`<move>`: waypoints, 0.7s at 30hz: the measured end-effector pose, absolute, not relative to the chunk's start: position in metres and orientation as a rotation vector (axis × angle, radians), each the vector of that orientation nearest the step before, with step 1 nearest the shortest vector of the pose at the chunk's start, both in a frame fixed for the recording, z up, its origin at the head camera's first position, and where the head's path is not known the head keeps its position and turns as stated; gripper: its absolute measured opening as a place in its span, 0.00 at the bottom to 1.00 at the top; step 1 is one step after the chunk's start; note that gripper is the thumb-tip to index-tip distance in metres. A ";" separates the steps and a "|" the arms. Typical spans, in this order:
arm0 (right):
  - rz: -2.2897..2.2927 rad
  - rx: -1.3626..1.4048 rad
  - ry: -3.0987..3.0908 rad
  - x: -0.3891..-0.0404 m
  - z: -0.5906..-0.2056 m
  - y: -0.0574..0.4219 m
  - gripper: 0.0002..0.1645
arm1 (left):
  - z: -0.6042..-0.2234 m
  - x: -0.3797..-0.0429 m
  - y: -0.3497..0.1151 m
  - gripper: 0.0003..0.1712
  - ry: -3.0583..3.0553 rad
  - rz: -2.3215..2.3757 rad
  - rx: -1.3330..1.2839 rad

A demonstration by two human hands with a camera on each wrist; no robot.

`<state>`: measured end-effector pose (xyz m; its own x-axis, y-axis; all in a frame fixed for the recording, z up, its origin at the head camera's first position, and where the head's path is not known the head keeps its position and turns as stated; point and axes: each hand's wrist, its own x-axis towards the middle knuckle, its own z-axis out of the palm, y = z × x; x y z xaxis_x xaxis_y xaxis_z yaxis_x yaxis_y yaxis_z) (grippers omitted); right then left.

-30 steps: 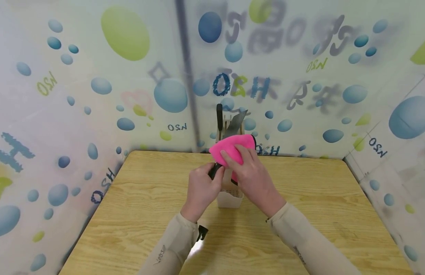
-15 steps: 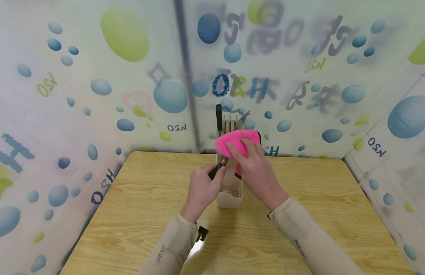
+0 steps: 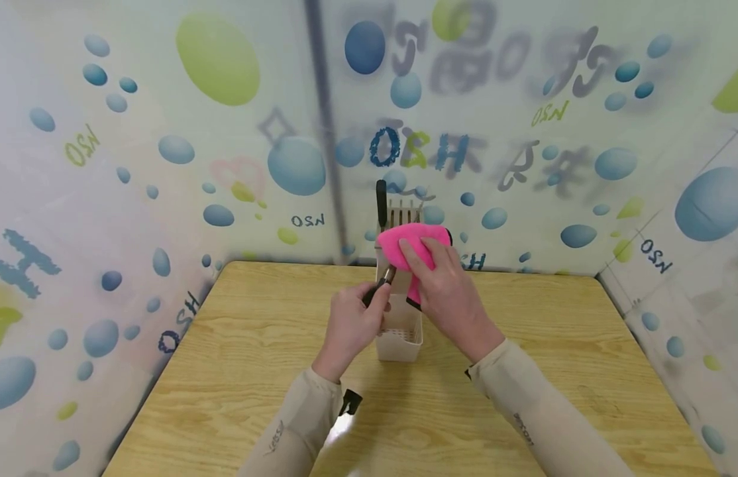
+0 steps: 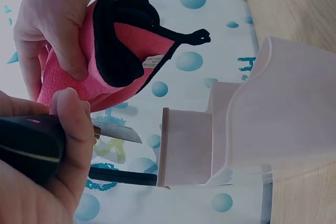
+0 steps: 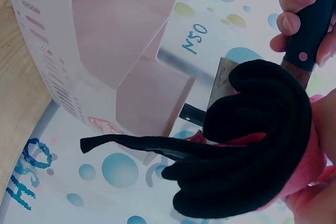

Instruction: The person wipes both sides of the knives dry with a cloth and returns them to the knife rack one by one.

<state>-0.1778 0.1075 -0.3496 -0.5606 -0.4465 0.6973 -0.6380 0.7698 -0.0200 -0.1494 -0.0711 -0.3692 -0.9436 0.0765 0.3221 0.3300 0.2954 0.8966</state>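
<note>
We are observing the left hand (image 3: pixel 354 324) gripping a kitchen knife (image 5: pixel 310 30) by its black handle: the grip is closing fully around it, with the thumb resting along one side. The handle is slanting toward far right, so the blade is pointing away from the left wrist; we are reading this as presenting the metal to the other side.

The right hand (image 3: pixel 449 285) is pinching a pink microfibre cloth (image 3: pixel 407 245), the grip closing on fabric that is bunching over much of the blade. Its layers are probably shielding the fingers from the edge. How firmly they are pressing we cannot tell.

Both hands are working in the air, apart from a pale plastic knife holder (image 3: pixel 400 351). The holder is standing upright on the wooden surface (image 3: pixel 256 331), its open box facing near and its slotted part rising at the far end; we are judging this central placement to be for reach. A black-handled utensil (image 3: pixel 381 202) is standing at its far left, handle uppermost, presumably for easy grasping. Its lower part is hiding from us.
</note>
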 end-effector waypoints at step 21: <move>0.370 0.914 -2.241 -0.171 -0.352 0.100 0.40 | -0.368 -0.158 -0.073 0.24 -2.366 -1.854 -0.364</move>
